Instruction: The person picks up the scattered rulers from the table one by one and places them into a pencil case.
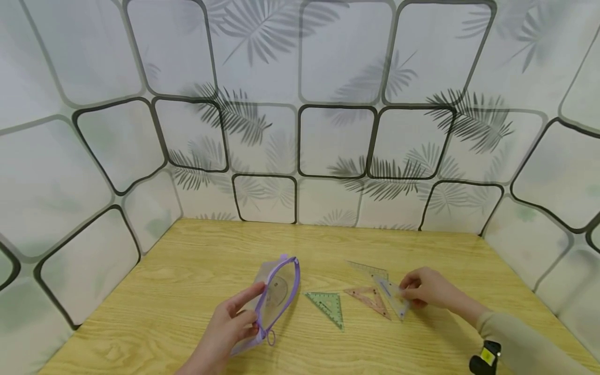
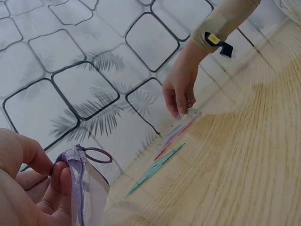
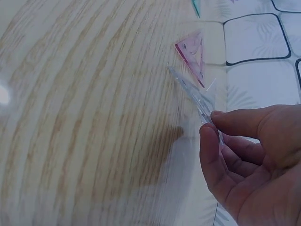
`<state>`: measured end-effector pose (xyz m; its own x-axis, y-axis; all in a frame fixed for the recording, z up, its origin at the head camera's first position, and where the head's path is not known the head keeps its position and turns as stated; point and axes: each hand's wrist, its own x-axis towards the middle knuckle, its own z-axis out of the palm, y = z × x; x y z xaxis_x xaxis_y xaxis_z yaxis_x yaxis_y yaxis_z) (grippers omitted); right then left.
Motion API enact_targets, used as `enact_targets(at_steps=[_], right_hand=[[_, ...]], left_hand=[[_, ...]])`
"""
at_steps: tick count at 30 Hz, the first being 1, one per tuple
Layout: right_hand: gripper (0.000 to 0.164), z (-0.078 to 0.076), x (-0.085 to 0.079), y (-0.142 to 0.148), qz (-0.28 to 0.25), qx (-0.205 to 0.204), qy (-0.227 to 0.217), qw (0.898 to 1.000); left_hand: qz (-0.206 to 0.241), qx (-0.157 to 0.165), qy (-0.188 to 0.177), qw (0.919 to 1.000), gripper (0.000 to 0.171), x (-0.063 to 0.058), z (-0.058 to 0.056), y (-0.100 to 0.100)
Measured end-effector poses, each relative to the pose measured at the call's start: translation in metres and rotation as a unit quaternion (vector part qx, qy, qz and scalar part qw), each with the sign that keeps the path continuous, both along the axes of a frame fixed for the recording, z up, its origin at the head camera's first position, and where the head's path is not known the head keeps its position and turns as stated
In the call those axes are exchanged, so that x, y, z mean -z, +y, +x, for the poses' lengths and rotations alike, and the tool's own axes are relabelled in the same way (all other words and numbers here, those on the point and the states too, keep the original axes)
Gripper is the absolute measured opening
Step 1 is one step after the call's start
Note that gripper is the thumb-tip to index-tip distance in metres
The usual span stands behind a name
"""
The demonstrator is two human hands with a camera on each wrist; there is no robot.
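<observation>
My left hand (image 1: 225, 325) grips the edge of a translucent zip pouch (image 1: 266, 270) with purple trim, its mouth standing open. Inside it a round-edged clear protractor (image 1: 277, 290) shows through. On the right, my right hand (image 1: 427, 288) pinches a clear set square (image 3: 195, 96) between thumb and fingers, tilted over the table in the right wrist view. Beside that one lie a pink set square (image 1: 362, 296) and, nearer the pouch, a green set square (image 1: 335, 312). Another clear set square (image 1: 372, 270) lies behind the pink one, partly overlapped by the held one.
The wood-grain table (image 1: 201, 260) runs back to a patterned cloth wall (image 1: 267, 198) that also closes off both sides. A purple pull loop (image 2: 98, 155) hangs from the pouch's zip. A black strap with a yellow patch (image 1: 486, 357) is on the right sleeve.
</observation>
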<state>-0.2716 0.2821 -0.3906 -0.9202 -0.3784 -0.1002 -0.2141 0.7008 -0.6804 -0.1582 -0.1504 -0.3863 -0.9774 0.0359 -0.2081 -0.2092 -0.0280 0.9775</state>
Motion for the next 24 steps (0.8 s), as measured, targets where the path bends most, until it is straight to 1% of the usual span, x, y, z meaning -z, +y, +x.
enact_targets(at_steps=[6, 9, 17, 24], right_hand=[[0.022, 0.0002, -0.0021, 0.0017, -0.016, -0.007, -0.004, 1.0], [0.023, -0.0005, -0.002, 0.003, -0.015, -0.012, -0.004, 1.0], [0.028, -0.0014, -0.0027, 0.004, -0.02, -0.006, -0.023, 1.0], [0.031, 0.0017, -0.0073, 0.0031, -0.042, -0.013, -0.039, 0.998]], left_hand=[[0.0, 0.0, 0.004, 1.0, 0.065, 0.0002, -0.0002, 0.0002], [-0.001, -0.002, 0.005, 1.0, 0.065, 0.0, -0.0003, 0.0006], [-0.002, -0.004, 0.004, 1.0, 0.065, 0.0002, -0.0006, 0.0008], [-0.002, -0.002, 0.004, 1.0, 0.065, -0.0004, -0.0002, 0.0007]])
